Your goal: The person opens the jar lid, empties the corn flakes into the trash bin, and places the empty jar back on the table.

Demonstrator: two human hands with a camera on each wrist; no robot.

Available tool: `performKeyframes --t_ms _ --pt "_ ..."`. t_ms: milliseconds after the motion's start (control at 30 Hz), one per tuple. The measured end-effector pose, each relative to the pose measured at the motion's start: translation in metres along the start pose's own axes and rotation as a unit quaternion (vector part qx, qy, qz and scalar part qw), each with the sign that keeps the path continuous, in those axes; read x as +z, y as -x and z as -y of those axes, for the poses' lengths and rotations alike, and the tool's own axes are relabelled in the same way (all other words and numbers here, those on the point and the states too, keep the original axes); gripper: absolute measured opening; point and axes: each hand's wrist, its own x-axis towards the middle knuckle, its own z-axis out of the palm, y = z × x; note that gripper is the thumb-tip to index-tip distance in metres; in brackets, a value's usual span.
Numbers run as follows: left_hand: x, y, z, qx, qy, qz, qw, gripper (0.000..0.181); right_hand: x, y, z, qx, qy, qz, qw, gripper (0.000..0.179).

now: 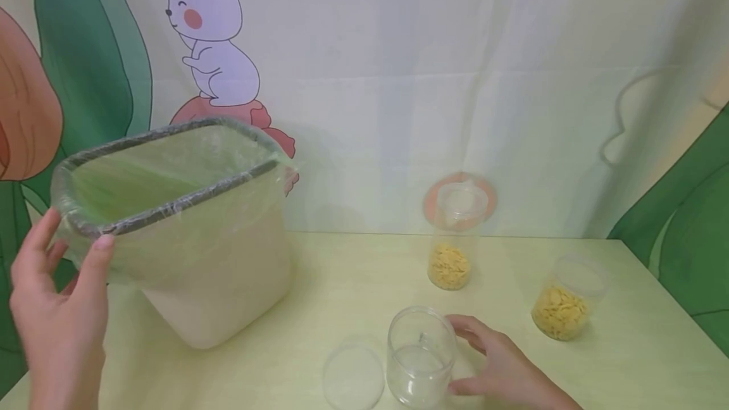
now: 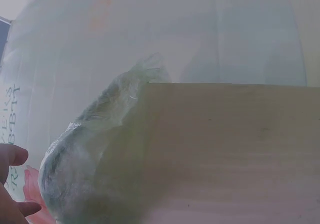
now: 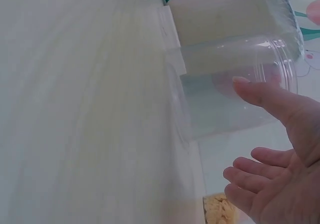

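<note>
Backdrop here is a pale cloth [image 1: 370, 81] with a cartoon rabbit [image 1: 228, 74] and big leaves printed on it, hanging behind a light table [image 1: 353, 296]. On the left side there's a pale bin [image 1: 228, 290] with a thin greenish bag [image 1: 239, 207] stretched over its dark rim. The left hand [image 1: 65, 299] is at the bin's near left corner, thumb and fingers spread to either side of it, touching but not really wrapped around it.

Front and middle is an empty clear jar [image 1: 420, 359], standing upright with no lid on. Right hand [image 1: 501, 366] is just beside it, thumb and fingers well apart, and from the wrist view it hasn't got a grip on anything. A flat clear disc [image 1: 353, 377], looks like a lid, lies just left of that jar. Further back stands a jar [image 1: 455, 235] with yellow flakes [image 1: 450, 266] at the bottom, and another flake jar [image 1: 581, 280] is over to the right.
</note>
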Motion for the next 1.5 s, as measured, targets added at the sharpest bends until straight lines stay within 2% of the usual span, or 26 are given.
performKeyframes --t_ms 233,367,500,633,767,1000,1233,1500 --pt "-0.002 0.016 0.001 0.080 -0.028 0.006 0.9964 0.058 -0.012 0.005 0.000 -0.015 0.024 -0.044 0.9986 0.081" --pt "-0.003 0.026 0.002 0.127 -0.015 0.009 0.9918 0.059 -0.017 0.006 0.000 -0.027 0.024 -0.083 0.9959 0.078" --pt "-0.002 0.036 0.002 0.172 0.000 0.006 0.9851 0.059 -0.020 0.006 0.000 -0.010 0.029 -0.118 0.9925 0.075" --pt "0.002 0.044 0.003 0.208 0.024 0.010 0.9778 0.061 -0.024 0.004 -0.004 0.003 0.028 -0.137 0.9901 0.074" --pt "0.007 0.049 0.003 0.230 0.044 0.028 0.9718 0.063 -0.028 0.001 -0.008 0.013 0.028 -0.150 0.9883 0.074" --pt "0.018 0.056 0.002 0.249 0.075 0.073 0.9628 0.064 -0.031 -0.004 -0.012 0.012 0.027 -0.168 0.9853 0.077" --pt "0.032 0.059 0.006 0.279 0.093 0.123 0.9480 0.063 -0.034 -0.012 -0.015 0.007 0.026 -0.175 0.9842 0.079" --pt "0.052 0.063 0.006 0.286 0.111 0.185 0.9337 0.063 -0.038 -0.022 -0.012 0.006 0.016 -0.183 0.9830 0.080"
